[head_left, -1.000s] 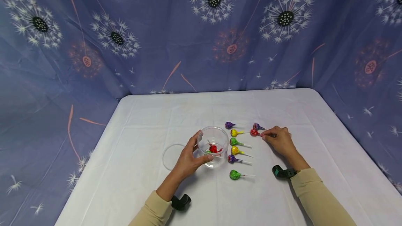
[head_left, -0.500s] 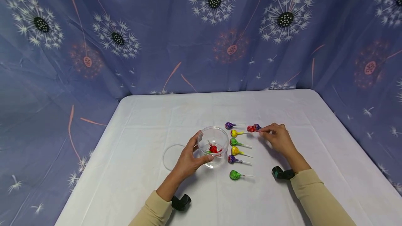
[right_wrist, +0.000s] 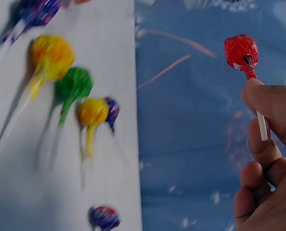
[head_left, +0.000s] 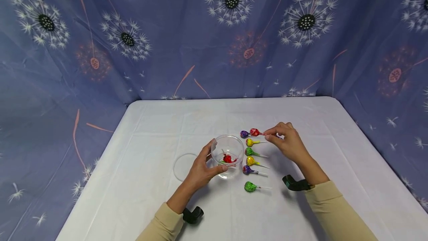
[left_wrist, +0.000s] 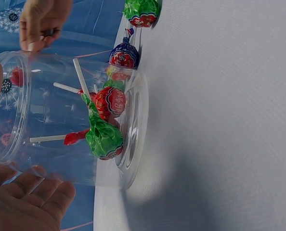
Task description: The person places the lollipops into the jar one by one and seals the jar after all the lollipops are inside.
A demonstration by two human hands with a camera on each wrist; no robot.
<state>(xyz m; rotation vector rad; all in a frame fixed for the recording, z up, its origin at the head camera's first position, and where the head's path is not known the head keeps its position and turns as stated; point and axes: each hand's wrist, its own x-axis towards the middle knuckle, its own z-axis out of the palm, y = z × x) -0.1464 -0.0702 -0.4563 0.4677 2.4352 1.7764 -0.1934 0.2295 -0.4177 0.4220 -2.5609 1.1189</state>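
Observation:
My left hand [head_left: 202, 170] holds a clear plastic jar [head_left: 230, 174] that stands upright on the table, thumb in front and fingers round the far side. Inside the jar lie red lollipops [left_wrist: 110, 102] and a green lollipop [left_wrist: 104, 139], sticks pointing up towards the mouth. My right hand [head_left: 287, 142] pinches a red lollipop [head_left: 255, 132] by its stick between thumb and fingers, raised off the table. In the head view its red ball overlaps the stick of a purple lollipop [head_left: 244, 134]. Another purple lollipop [right_wrist: 104, 218] is mostly hidden behind my right hand in the head view.
Right of the jar, a column of lollipops lies with sticks to the right: yellow [head_left: 250, 142], green [head_left: 249, 151], another yellow, purple [head_left: 246, 169], and a green lollipop [head_left: 249, 186] nearest me. A clear round lid [head_left: 174, 164] rests left of the jar. A curtain borders the white table [head_left: 150, 129].
My right hand has lifted the red lollipop and carried it left, away from the purple lollipop beside it. My left hand and the jar have stayed in place.

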